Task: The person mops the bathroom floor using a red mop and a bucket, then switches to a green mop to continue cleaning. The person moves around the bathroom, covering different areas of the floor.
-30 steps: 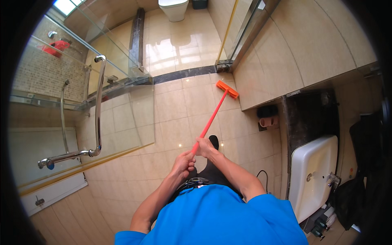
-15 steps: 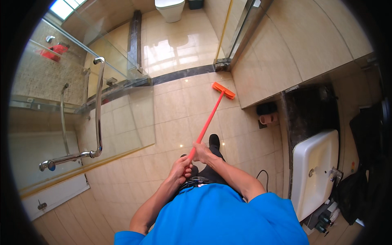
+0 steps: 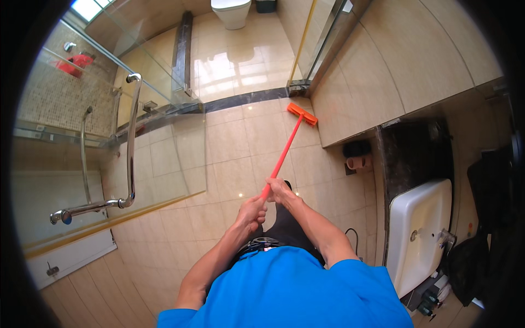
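Both my hands are closed around the red pole of a long-handled floor brush (image 3: 285, 152). My left hand (image 3: 251, 213) grips the pole's near end, just in front of my waist. Farther up the pole, my right hand (image 3: 281, 190) wraps round it. The pole slants away to the right, down to a wide orange head (image 3: 302, 113). That head rests on the beige tiles beside the right wall, near the dark stone threshold; its underside is hidden.
On the left a glass door with a chrome handle (image 3: 132, 147) juts over the floor. A dark threshold (image 3: 246, 98) crosses ahead, with a toilet (image 3: 232, 14) beyond. At the right stand a white washbasin (image 3: 418, 235) and, under the counter, a pinkish cylindrical object (image 3: 356, 162).
Both hands have moved forward and slightly right along with the pole. The orange head has slid a little farther away, toward the right wall.
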Motion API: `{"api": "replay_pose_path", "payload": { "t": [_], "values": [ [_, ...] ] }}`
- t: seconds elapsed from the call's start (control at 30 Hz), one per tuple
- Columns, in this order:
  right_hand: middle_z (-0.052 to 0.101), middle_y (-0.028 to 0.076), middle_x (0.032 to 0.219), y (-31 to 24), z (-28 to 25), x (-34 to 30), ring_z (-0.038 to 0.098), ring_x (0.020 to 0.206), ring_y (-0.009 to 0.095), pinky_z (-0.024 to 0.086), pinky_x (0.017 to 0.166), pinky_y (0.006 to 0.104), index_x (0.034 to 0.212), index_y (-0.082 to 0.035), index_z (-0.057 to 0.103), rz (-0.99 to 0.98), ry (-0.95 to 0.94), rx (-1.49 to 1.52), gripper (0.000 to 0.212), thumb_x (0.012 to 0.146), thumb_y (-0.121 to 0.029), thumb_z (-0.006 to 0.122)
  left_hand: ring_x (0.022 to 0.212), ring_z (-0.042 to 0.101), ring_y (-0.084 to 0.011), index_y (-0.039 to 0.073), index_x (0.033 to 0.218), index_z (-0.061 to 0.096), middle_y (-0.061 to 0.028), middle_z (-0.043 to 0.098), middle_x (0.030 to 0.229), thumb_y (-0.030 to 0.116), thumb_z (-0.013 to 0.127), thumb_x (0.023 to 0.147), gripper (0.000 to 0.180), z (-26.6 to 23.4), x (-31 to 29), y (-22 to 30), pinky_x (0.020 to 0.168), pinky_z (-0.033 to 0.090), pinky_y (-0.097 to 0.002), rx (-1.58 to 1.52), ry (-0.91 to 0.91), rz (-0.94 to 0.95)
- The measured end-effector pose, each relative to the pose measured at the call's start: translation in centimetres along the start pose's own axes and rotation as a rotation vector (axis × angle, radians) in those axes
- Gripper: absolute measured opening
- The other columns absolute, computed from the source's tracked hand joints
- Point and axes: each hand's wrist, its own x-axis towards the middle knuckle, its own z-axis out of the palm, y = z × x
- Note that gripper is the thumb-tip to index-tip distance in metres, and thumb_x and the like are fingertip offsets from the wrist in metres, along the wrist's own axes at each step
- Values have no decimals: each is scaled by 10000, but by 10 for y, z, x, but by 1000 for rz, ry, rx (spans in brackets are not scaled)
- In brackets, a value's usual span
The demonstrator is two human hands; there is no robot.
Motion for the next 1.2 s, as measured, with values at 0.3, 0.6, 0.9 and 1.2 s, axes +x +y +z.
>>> {"api": "replay_pose_path", "payload": {
  "t": [0.3,0.6,0.9,1.2],
  "values": [
    [468,67,562,38,20,-12,448,397,168,380,298,271,755,-56,418,-27,22,83,229,772,-284,422,402,301,-35,101,970,445,0,397,582,183,421,824,169,-28,-24,-15,317,229,-143,-43,-22,-43],
    [485,88,682,37,17,-3,469,585,209,366,458,349,813,-63,422,67,-55,-25,214,786,-275,408,395,295,-35,92,953,442,-4,398,582,156,418,821,149,-33,-23,-15,318,226,-141,-90,-7,-37],
    [499,89,683,8,-1,2,480,629,234,387,554,409,829,-41,439,43,-21,-75,244,777,-278,411,403,283,-31,80,1015,422,10,372,582,188,430,817,226,-11,1,-8,325,233,-146,-38,-10,1],
    [444,75,666,32,24,-19,428,554,182,341,424,315,766,-57,408,27,-26,-13,203,773,-260,401,401,310,-34,114,967,437,1,407,589,179,416,824,159,-37,-24,-17,320,237,-143,-60,-37,-62]
  ]
}}
